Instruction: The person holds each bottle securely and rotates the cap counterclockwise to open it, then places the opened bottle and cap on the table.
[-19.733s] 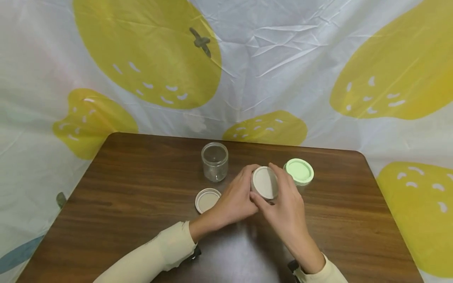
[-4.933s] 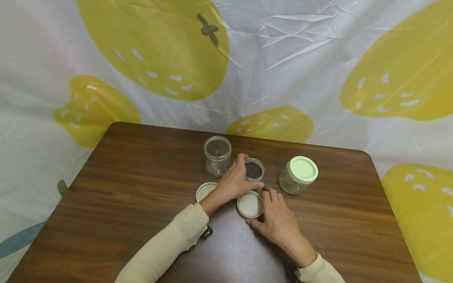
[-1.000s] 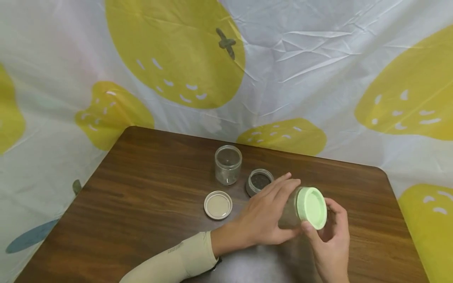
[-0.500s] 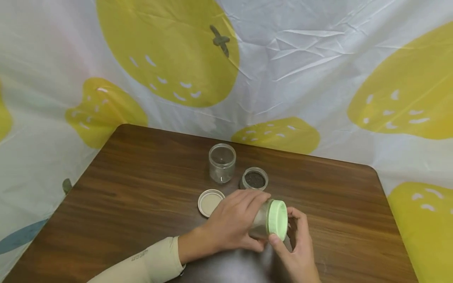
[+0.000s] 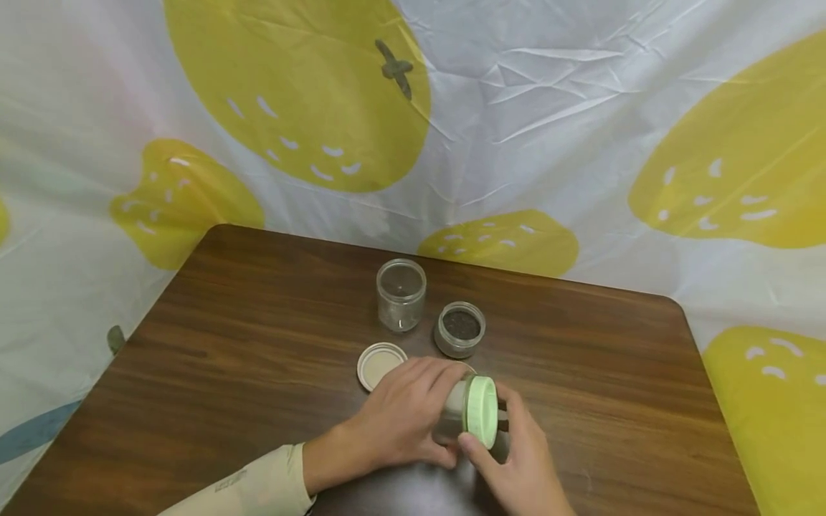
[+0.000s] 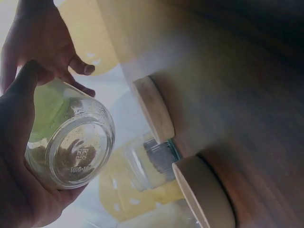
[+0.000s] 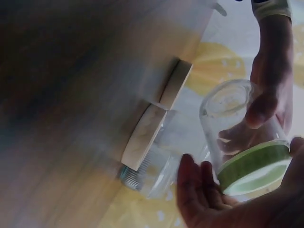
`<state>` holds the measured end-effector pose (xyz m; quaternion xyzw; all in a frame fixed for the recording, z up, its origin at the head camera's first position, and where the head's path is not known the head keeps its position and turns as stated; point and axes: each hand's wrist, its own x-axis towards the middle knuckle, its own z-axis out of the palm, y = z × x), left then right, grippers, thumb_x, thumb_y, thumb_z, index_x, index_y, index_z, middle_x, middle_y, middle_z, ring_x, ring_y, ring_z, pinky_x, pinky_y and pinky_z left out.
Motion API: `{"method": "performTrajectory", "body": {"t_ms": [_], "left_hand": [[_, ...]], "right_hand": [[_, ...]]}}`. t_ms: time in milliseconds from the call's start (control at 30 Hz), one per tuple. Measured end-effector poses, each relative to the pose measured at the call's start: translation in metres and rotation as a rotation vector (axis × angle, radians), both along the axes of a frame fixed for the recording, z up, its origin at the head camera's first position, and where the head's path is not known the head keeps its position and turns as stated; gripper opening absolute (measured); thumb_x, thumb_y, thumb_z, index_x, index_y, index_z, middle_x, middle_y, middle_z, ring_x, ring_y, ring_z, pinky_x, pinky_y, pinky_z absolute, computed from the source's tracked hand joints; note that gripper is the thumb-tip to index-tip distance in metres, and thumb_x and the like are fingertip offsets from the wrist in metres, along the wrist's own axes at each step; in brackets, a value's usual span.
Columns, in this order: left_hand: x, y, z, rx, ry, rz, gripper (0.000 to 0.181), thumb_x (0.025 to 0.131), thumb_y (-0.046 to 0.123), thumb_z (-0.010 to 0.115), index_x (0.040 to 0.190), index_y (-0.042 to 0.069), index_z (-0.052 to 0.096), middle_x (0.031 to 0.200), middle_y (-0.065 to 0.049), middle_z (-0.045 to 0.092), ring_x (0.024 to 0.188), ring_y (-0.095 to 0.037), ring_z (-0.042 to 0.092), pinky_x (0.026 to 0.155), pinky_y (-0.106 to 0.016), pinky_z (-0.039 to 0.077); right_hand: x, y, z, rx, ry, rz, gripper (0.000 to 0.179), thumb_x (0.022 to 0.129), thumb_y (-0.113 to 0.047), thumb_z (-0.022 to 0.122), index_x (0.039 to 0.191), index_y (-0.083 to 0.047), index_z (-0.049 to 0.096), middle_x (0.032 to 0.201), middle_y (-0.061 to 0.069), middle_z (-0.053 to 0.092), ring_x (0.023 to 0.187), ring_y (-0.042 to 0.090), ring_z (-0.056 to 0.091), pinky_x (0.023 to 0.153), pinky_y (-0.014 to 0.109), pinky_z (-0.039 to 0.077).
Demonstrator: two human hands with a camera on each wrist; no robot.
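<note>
In the head view my left hand (image 5: pixel 403 416) grips the glass body of a clear jar (image 5: pixel 454 406), held tipped on its side above the table. Its light green lid (image 5: pixel 482 413) faces right. My right hand (image 5: pixel 523 462) has thumb and fingers round the rim of that lid. The left wrist view shows the jar's embossed base (image 6: pixel 78 152), and no contents can be made out. Beyond the hands stands a short open jar (image 5: pixel 460 331) with dark contents. A beige lid (image 5: pixel 377 365) lies left of it; a second beige lid (image 6: pixel 154 109) is mostly hidden in the head view.
A taller open clear jar (image 5: pixel 401 295) stands near the back of the brown wooden table (image 5: pixel 277 308). Behind the table hangs a white cloth (image 5: pixel 477 143) printed with yellow fruit.
Earlier both hands held a beige-lidded jar; its lid later lay on the table. The green-lidded jar, then standing at right, is now lifted, tipped sideways and brought left and nearer.
</note>
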<state>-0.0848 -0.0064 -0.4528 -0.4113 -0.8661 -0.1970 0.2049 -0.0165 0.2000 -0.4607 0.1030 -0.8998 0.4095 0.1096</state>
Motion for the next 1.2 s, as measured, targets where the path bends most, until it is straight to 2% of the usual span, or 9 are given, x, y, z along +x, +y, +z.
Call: {"method": "performTrajectory", "body": {"t_ms": [67,133,200,267,400,700,900,1067,1200], "left_hand": [[0.001,0.0,-0.002,-0.008,-0.002,-0.008,0.091,0.057,0.054,0.084,0.135,0.014,0.058,0.126,0.004,0.068,0.111,-0.013,0.067,0.095,-0.029,0.054],[0.001,0.0,-0.004,-0.013,0.003,-0.011,0.091,0.057,0.055,0.085,0.135,0.014,0.058,0.128,0.003,0.068,0.111,-0.013,0.066,0.096,-0.029,0.055],[0.002,-0.001,-0.006,-0.013,0.009,-0.009,0.093,0.057,0.055,0.085,0.135,0.014,0.058,0.129,0.003,0.068,0.112,-0.013,0.066,0.097,-0.029,0.055],[0.002,-0.001,-0.008,-0.008,0.015,-0.003,0.094,0.056,0.054,0.085,0.135,0.013,0.058,0.128,0.003,0.068,0.112,-0.014,0.066,0.099,-0.029,0.055],[0.001,-0.003,-0.011,-0.004,0.04,0.004,0.095,0.054,0.054,0.084,0.134,0.011,0.059,0.125,0.002,0.068,0.11,-0.014,0.066,0.098,-0.029,0.056],[-0.002,-0.004,-0.009,0.011,0.079,-0.022,0.095,0.052,0.055,0.084,0.131,0.009,0.06,0.123,0.0,0.069,0.108,-0.014,0.067,0.096,-0.029,0.056],[-0.003,-0.004,-0.006,0.029,0.091,-0.049,0.096,0.05,0.058,0.083,0.13,0.01,0.06,0.12,0.002,0.07,0.107,-0.013,0.068,0.093,-0.028,0.057],[-0.001,-0.003,-0.002,0.034,0.057,-0.06,0.097,0.051,0.057,0.084,0.132,0.011,0.059,0.124,0.002,0.07,0.11,-0.013,0.068,0.093,-0.028,0.058],[-0.001,-0.002,0.0,0.027,0.067,-0.064,0.095,0.051,0.057,0.083,0.131,0.011,0.06,0.124,0.002,0.07,0.111,-0.013,0.069,0.095,-0.028,0.058]], "right_hand": [[0.0,-0.003,0.004,0.098,-0.038,-0.061,0.055,0.09,-0.032,0.08,0.137,-0.014,0.058,0.108,-0.001,0.072,0.087,0.01,0.065,0.069,0.032,0.055],[-0.002,-0.005,0.009,0.192,-0.086,-0.13,0.048,0.092,-0.042,0.077,0.129,-0.017,0.061,0.086,-0.003,0.069,0.071,0.01,0.059,0.059,0.033,0.047],[-0.003,-0.008,0.013,0.277,-0.139,-0.192,0.045,0.092,-0.052,0.074,0.123,-0.021,0.063,0.07,-0.007,0.06,0.06,0.009,0.05,0.054,0.032,0.038],[-0.005,-0.012,0.015,0.317,-0.177,-0.221,0.046,0.092,-0.057,0.072,0.119,-0.021,0.062,0.064,-0.01,0.054,0.055,0.008,0.046,0.052,0.032,0.035],[-0.005,-0.016,0.013,0.263,-0.185,-0.218,0.042,0.094,-0.053,0.073,0.116,-0.02,0.061,0.064,-0.013,0.049,0.054,0.005,0.043,0.053,0.027,0.034],[-0.006,-0.014,0.003,0.018,-0.087,-0.161,0.033,0.088,-0.036,0.081,0.11,-0.022,0.062,0.065,-0.019,0.053,0.056,-0.004,0.047,0.053,0.021,0.04],[-0.005,-0.01,-0.002,0.014,0.017,-0.141,0.035,0.083,-0.033,0.083,0.106,-0.02,0.061,0.064,-0.02,0.051,0.055,-0.005,0.045,0.052,0.02,0.04],[-0.005,-0.007,-0.003,0.005,0.067,-0.117,0.035,0.082,-0.033,0.084,0.106,-0.021,0.062,0.065,-0.02,0.051,0.056,-0.006,0.045,0.051,0.017,0.038],[-0.007,-0.004,-0.005,-0.003,0.099,-0.097,0.035,0.082,-0.033,0.083,0.106,-0.02,0.062,0.066,-0.019,0.052,0.056,-0.006,0.045,0.05,0.015,0.038]]}}
